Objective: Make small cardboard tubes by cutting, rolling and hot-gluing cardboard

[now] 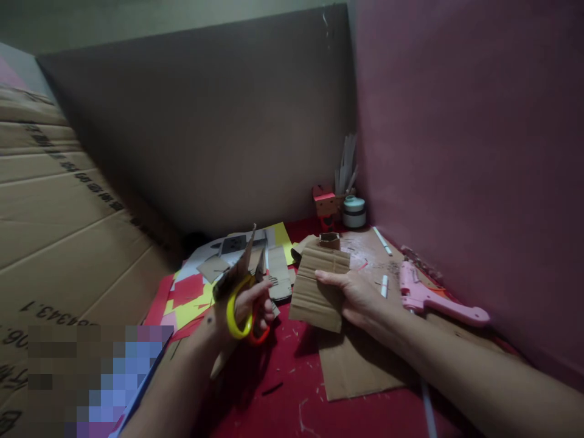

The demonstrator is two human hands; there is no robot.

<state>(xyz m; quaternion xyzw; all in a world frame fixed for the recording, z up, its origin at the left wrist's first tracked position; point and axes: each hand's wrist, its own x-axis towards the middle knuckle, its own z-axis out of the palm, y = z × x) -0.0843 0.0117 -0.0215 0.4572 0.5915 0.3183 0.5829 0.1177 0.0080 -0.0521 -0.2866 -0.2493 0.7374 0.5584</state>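
Fingers (325,277) pressing ribbed brown cardboard (317,292), scissors (241,310) with round yellow handle.

Cardboard piece (312,295): brown, flat, roughly rectangular, ridged with parallel corrugation lines, slightly tilted, raised above red surface just right of frame center. Scissors (234,317): one yellow handle loop, one red, pointing upward, left of center; blades partly hidden by jagged brown scrap (235,274).
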